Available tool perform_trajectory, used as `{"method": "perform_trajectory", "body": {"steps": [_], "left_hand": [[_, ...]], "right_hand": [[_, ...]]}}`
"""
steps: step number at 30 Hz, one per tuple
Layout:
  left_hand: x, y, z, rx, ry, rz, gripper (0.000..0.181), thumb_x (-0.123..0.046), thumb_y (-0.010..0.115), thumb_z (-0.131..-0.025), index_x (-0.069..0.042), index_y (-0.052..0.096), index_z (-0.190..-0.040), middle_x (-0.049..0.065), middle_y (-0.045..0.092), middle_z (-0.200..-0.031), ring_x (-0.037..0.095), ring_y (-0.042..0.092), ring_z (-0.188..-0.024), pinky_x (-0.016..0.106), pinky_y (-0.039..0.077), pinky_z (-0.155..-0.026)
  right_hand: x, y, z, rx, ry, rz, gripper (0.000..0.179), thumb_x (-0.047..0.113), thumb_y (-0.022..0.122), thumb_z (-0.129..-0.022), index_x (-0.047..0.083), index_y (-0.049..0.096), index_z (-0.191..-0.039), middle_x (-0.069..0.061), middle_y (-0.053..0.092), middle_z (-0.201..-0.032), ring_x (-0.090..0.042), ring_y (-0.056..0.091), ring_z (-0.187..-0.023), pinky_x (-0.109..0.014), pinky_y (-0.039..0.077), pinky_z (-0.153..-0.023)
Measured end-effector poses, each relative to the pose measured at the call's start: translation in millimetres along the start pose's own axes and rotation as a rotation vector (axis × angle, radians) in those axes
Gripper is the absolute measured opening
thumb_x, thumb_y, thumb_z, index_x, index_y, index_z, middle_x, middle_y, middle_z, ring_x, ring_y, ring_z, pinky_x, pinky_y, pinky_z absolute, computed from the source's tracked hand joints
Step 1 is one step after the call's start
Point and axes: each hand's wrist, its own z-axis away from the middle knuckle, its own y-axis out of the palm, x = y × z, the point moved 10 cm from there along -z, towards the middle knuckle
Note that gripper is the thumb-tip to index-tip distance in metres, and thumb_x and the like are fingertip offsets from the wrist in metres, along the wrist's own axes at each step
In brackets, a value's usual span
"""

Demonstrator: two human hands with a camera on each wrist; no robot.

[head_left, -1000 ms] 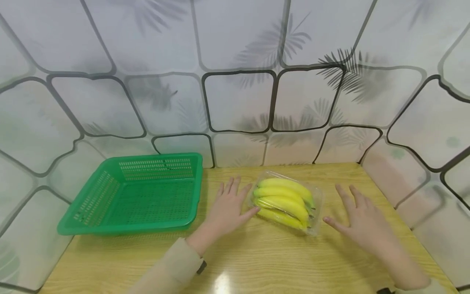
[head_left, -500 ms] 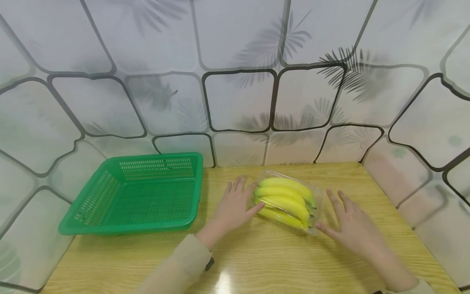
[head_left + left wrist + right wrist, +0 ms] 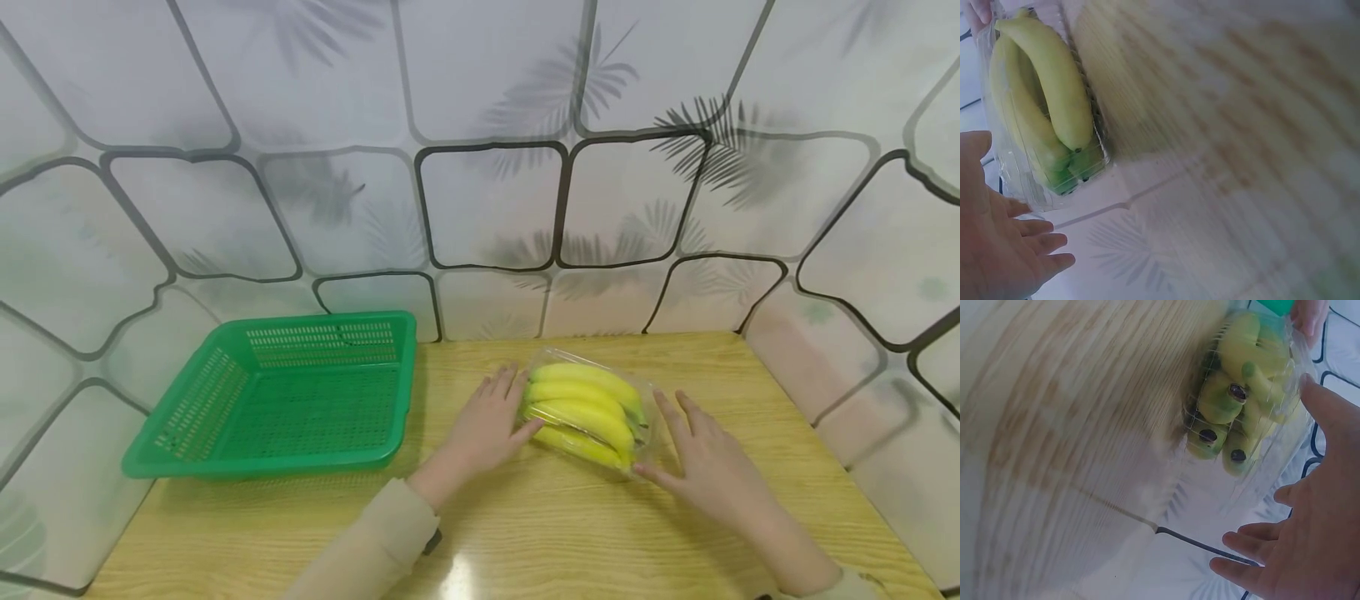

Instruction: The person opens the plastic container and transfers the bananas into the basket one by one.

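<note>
Several yellow bananas (image 3: 581, 404) lie in a clear plastic box (image 3: 651, 412) on the wooden table. In the head view my left hand (image 3: 487, 429) is at the box's left side, fingers spread and thumb by its near left edge. My right hand (image 3: 708, 462) stands at the right side, fingers straight, thumb tip by the near right corner. The left wrist view shows the bananas (image 3: 1054, 94) in the box with the open left hand (image 3: 997, 244) beside it. From the right wrist, dark banana tips (image 3: 1238, 394) face the right hand (image 3: 1329, 512). Whether either hand touches the box is hard to tell.
A green plastic basket (image 3: 262, 462) with slotted walls stands on the table (image 3: 525, 542) to the left, with nothing seen inside. A patterned wall covering (image 3: 487, 208) rises behind the table and along both sides.
Both hands have moved in toward the box, the left one rightward and the right one leftward. The box and the basket have hardly shifted.
</note>
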Motion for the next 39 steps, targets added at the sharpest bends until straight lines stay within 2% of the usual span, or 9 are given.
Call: {"method": "perform_trajectory", "body": {"steps": [9, 15, 20, 30, 39], "left_hand": [[-3.4, 3.6, 0.0, 0.027, 0.033, -0.011, 0.082, -0.053, 0.046, -0.111, 0.002, 0.023, -0.167, 0.024, 0.031, -0.172, 0.039, 0.033, -0.160, 0.051, 0.030, -0.132], [-2.5, 5.8, 0.0, 0.047, 0.042, -0.028, 0.084, -0.054, 0.046, -0.111, 0.002, 0.021, -0.167, 0.023, 0.030, -0.172, 0.039, 0.032, -0.160, 0.050, 0.029, -0.133], [-2.6, 6.3, 1.1, 0.058, 0.050, -0.040, 0.085, -0.055, 0.045, -0.111, 0.003, 0.019, -0.167, 0.024, 0.029, -0.173, 0.038, 0.030, -0.161, 0.049, 0.028, -0.133], [-0.5, 4.2, 8.1, 0.049, 0.066, -0.062, 0.087, -0.055, 0.047, -0.110, 0.004, 0.019, -0.167, 0.024, 0.027, -0.173, 0.036, 0.031, -0.161, 0.047, 0.030, -0.133], [2.0, 2.4, 19.7, 0.047, 0.090, -0.086, 0.088, -0.055, 0.046, -0.110, 0.007, 0.020, -0.166, 0.025, 0.025, -0.173, 0.039, 0.031, -0.161, 0.046, 0.028, -0.134]], "right_hand": [[5, 3, -2.4, 0.018, -0.014, -0.043, 0.112, 0.061, 0.073, -0.095, 0.006, 0.011, -0.171, -0.041, 0.028, -0.165, -0.066, 0.042, -0.139, -0.079, 0.043, -0.109], [8, 3, -3.5, 0.027, -0.030, -0.086, 0.114, 0.058, 0.074, -0.095, 0.002, 0.009, -0.170, -0.038, 0.024, -0.167, -0.063, 0.038, -0.144, -0.077, 0.038, -0.115], [9, 6, -4.5, 0.035, -0.045, -0.071, 0.114, 0.059, 0.073, -0.095, -0.003, 0.010, -0.168, -0.037, 0.022, -0.169, -0.061, 0.036, -0.146, -0.074, 0.036, -0.118], [14, 8, -8.3, 0.063, -0.071, -0.074, 0.111, 0.058, 0.069, -0.098, -0.011, 0.014, -0.165, -0.035, 0.017, -0.172, -0.058, 0.031, -0.152, -0.071, 0.034, -0.121], [20, 13, -12.9, 0.079, -0.101, -0.074, 0.109, 0.057, 0.068, -0.099, -0.010, 0.013, -0.166, -0.034, 0.015, -0.172, -0.056, 0.030, -0.153, -0.070, 0.033, -0.123]]}}
